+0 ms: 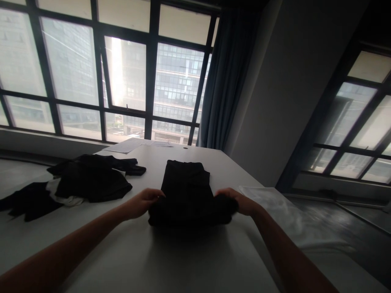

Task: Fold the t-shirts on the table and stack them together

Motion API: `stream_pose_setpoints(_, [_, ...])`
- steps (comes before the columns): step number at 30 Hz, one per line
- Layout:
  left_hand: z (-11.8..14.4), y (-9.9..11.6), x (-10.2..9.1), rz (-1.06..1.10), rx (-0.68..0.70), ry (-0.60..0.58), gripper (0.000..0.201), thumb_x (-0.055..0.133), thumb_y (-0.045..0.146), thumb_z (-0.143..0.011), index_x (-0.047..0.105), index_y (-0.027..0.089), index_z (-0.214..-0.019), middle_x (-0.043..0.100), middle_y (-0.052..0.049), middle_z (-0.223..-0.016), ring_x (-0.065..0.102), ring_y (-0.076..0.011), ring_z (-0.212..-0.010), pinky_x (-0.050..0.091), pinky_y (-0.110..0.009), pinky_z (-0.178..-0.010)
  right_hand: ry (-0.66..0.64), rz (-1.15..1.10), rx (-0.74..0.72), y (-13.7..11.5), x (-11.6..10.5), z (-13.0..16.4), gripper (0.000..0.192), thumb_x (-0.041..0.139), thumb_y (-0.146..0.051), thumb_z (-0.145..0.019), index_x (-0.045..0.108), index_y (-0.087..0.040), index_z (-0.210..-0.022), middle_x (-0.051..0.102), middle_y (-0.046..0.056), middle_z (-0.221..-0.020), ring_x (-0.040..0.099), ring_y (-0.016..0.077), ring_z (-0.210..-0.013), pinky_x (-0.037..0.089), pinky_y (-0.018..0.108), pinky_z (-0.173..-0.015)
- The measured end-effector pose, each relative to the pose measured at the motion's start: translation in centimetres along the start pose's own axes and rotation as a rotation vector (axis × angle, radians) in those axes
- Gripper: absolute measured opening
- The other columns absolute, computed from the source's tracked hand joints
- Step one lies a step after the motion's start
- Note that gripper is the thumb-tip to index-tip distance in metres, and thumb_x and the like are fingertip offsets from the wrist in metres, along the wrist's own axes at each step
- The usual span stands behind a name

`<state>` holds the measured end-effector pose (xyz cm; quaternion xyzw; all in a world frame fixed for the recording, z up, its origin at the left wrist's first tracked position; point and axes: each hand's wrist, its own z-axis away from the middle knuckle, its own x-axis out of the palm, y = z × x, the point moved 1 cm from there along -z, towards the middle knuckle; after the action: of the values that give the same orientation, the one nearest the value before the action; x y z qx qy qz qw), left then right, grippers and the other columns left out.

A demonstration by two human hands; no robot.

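A black garment [187,187] lies on the white table in front of me, its near end folded up into a thick, dark bundle. My left hand [146,202] pinches the left edge of that near fold between thumb and fingers. On the opposite side, my right hand [233,199] grips the right edge, with its fingers partly hidden by the cloth. The near fold is blurred and seems lifted a little off the tabletop. Too little light falls on the cloth to tell what kind of garment it is.
Rumpled black clothes [94,179] with a white piece among them lie to the left. Papers [128,144] rest at the table's [195,260] far end. A clear plastic sheet or bag [284,215] hangs over the right edge. Beyond stand windows, a blue curtain [229,81] and a pillar.
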<state>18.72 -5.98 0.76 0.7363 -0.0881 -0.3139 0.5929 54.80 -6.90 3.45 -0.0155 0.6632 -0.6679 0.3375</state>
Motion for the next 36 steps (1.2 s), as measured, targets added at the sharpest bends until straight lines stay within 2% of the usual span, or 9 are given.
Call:
stream_pose_setpoints(3, [-1.2,-2.2,-0.2,0.116,-0.113,0.217,0.066,0.064,0.063,-0.075,0.060,0.015,-0.119,0.068,-0.005,-0.088,0.062,-0.0161,-0.066,0.053,-0.035,-0.067,0.332,0.086,0.164,2.0,-0.1,-1.7,0.045,0.063,-0.058,-0.083,0.058,-0.014,-0.095,0.062,0.001,-0.072,0.061,0.0129,-0.058,0.051,0.025,-0.054])
stream_pose_setpoints(6, [-1.5,-3.3,-0.3,0.095,-0.182,0.263,0.085,0.064,0.059,-0.077,0.036,0.018,-0.145,0.066,-0.012,-0.114,0.065,-0.0162,-0.073,0.054,-0.035,-0.071,0.437,0.183,0.319,3.5,-0.2,-2.7,0.039,0.062,-0.050,-0.088,0.056,-0.014,-0.101,0.063,0.003,-0.075,0.061,0.0119,-0.053,0.053,0.025,-0.051])
stream_pose_setpoints(8, [-1.4,-3.5,-0.3,-0.010,-0.160,0.222,0.087,0.067,0.056,-0.075,0.035,0.019,-0.147,0.066,-0.013,-0.118,0.066,-0.0182,-0.079,0.053,-0.034,-0.072,0.390,0.195,0.328,3.5,-0.1,-2.6,0.039,0.061,-0.047,-0.090,0.055,-0.013,-0.107,0.064,0.004,-0.081,0.061,0.0113,-0.054,0.054,0.025,-0.053])
stream_pose_setpoints(12, [-1.0,-2.9,0.2,-0.346,-0.164,0.156,0.070,0.066,0.053,-0.075,0.057,0.016,-0.134,0.071,-0.005,-0.080,0.064,-0.0193,-0.067,0.049,-0.033,-0.066,0.281,0.263,0.313,2.1,0.4,-1.9,0.043,0.064,-0.041,-0.089,0.056,-0.013,-0.121,0.066,0.005,-0.088,0.062,0.0114,-0.063,0.053,0.023,-0.058])
stream_pose_setpoints(17, [-0.8,-1.6,0.6,-0.407,-0.091,0.237,0.056,0.061,0.041,-0.076,0.064,0.019,-0.127,0.067,-0.009,-0.123,0.063,-0.0166,-0.070,0.049,-0.029,-0.064,0.350,0.372,0.140,1.4,0.4,-1.9,0.031,0.069,-0.025,-0.083,0.065,-0.015,-0.112,0.063,0.004,-0.094,0.062,0.0118,-0.075,0.053,0.022,-0.064])
stream_pose_setpoints(21, [-0.5,-1.2,0.2,-0.440,-0.139,0.198,0.058,0.057,0.041,-0.079,0.059,0.017,-0.132,0.073,-0.007,-0.101,0.064,-0.0184,-0.068,0.049,-0.030,-0.064,0.370,0.348,0.188,2.0,0.4,-2.2,0.028,0.067,-0.027,-0.084,0.063,-0.015,-0.108,0.063,0.006,-0.101,0.062,0.0113,-0.067,0.052,0.020,-0.052])
stream_pose_setpoints(25, [-0.2,-1.0,-0.3,-0.448,-0.200,0.086,0.060,0.060,0.047,-0.079,0.055,0.023,-0.133,0.072,-0.004,-0.101,0.066,-0.0192,-0.077,0.049,-0.029,-0.068,0.206,0.362,0.380,1.6,0.3,-1.4,0.047,0.063,-0.040,-0.088,0.054,-0.015,-0.127,0.066,0.010,-0.102,0.064,0.0122,-0.062,0.053,0.022,-0.052])
stream_pose_setpoints(30, [0.1,-1.0,-0.1,-0.427,-0.210,-0.083,0.063,0.067,0.049,-0.073,0.057,0.024,-0.130,0.067,-0.002,-0.093,0.062,-0.0188,-0.078,0.047,-0.030,-0.068,-0.072,0.323,0.364,0.1,0.0,0.1,0.072,0.073,-0.040,-0.080,0.042,-0.019,-0.142,0.065,0.003,-0.089,0.065,0.0136,-0.073,0.051,0.022,-0.061])
stream_pose_setpoints(36, [-0.7,-2.1,0.4,-0.271,-0.063,0.156,0.051,0.064,0.053,-0.074,0.063,0.019,-0.113,0.055,0.002,-0.079,0.056,-0.0157,-0.070,0.045,-0.031,-0.066,0.016,0.146,0.098,-0.1,0.0,0.0,0.051,0.074,-0.030,-0.076,0.058,-0.018,-0.123,0.053,-0.003,-0.086,0.057,0.0100,-0.076,0.053,0.026,-0.074])
